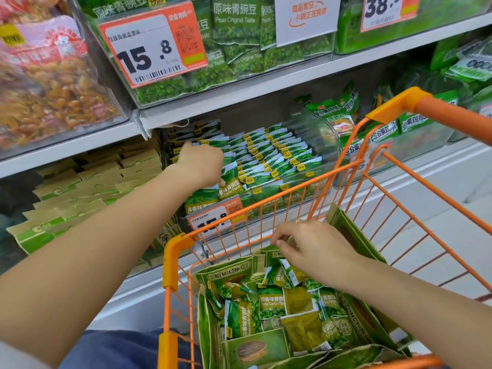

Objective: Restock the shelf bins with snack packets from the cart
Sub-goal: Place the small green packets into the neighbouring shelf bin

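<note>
The left hand (201, 163) reaches into the clear shelf bin (316, 182) on the middle shelf, its fingers curled over the rows of green garlic pea packets (274, 153) standing there; the thumb side touches a packet at the front of the bin, but whether the fingers actually grip one I cannot tell, since the back of the hand hides them. The right hand (311, 249) hangs over the orange cart (399, 182), fingers bent downward, pinching the top edge of a small green packet (274, 253) among the loose packets (269, 304) heaped in the cart's basket (larger green sunflower-seed bags (255, 347) lie around and under them). An orange price tag (217, 217) is fixed to the front of the bin, just behind the cart's rim. On the shelf above, another bin holds original-flavour pea packets (237, 25) behind a tag reading 15.8 (149, 54). To the left of the garlic pea bin, brown and green packets (80, 187) lie stacked.
</note>
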